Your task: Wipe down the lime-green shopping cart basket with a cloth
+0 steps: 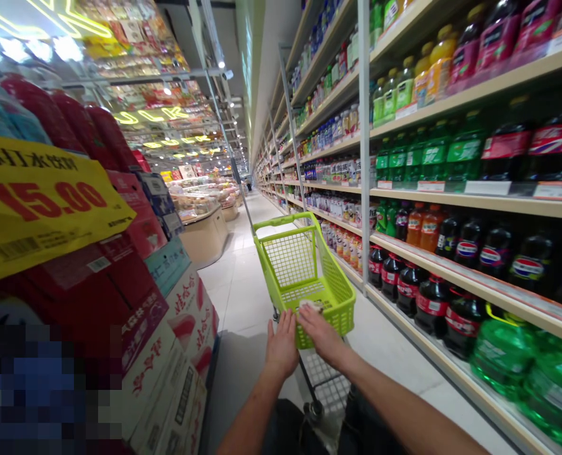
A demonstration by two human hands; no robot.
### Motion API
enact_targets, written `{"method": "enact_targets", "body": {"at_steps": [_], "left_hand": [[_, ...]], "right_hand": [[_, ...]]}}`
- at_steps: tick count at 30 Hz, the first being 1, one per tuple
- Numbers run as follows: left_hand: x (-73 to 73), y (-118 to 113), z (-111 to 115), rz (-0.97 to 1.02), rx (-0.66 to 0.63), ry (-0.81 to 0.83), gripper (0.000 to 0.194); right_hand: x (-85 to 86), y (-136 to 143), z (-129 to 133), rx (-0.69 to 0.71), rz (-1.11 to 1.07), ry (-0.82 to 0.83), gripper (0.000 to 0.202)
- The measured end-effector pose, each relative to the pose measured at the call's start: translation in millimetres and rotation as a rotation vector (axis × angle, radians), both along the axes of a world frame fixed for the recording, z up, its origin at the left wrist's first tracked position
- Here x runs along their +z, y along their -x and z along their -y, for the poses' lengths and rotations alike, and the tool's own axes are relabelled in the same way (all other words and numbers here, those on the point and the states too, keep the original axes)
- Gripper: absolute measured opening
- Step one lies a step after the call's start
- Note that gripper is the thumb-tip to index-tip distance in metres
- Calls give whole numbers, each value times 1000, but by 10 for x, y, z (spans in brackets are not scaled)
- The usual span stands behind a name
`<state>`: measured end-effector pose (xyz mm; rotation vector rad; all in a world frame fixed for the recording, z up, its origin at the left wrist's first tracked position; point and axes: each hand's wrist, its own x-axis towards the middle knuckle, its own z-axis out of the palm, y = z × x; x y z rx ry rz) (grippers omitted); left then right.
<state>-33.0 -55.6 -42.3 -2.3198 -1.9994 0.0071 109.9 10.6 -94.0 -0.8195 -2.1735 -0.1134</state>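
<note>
A lime-green shopping cart (330,297) with a mesh basket stands in a supermarket aisle straight ahead of me. My left hand (283,344) rests flat on the near rim of the basket, fingers apart. My right hand (321,332) lies on the same rim just to the right, fingers over a small pale object that is too hidden to identify. The basket looks bare inside. A lower wire rack (325,382) of the cart shows below my wrists.
Shelves (475,196) of bottled soft drinks line the right side, with large green bottles (508,354) low and near. Stacked red and white cartons (167,328) with a yellow price sign (38,202) crowd the left. The tiled aisle (243,291) runs far ahead.
</note>
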Motion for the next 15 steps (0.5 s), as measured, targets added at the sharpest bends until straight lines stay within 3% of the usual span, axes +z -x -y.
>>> {"method": "enact_targets", "body": {"at_steps": [2,7,9,12,15], "left_hand": [[19,18,14,-5,2,2,77],[73,26,49,45,23,-10,74],[109,-19,58,76,46,-12,71],[167,-167,51,164,88,-58,67],[205,-406,-14,333,36,-90,67]], "right_hand": [[30,21,4,33,35,-16,37],[112,-770,-216,-231,-77,77,36],[140,-900,-232,-292,-140,127,36],[217,-632,-138,-244,-246,227,38],[347,-205,-16,-168,-439,353,40]]}}
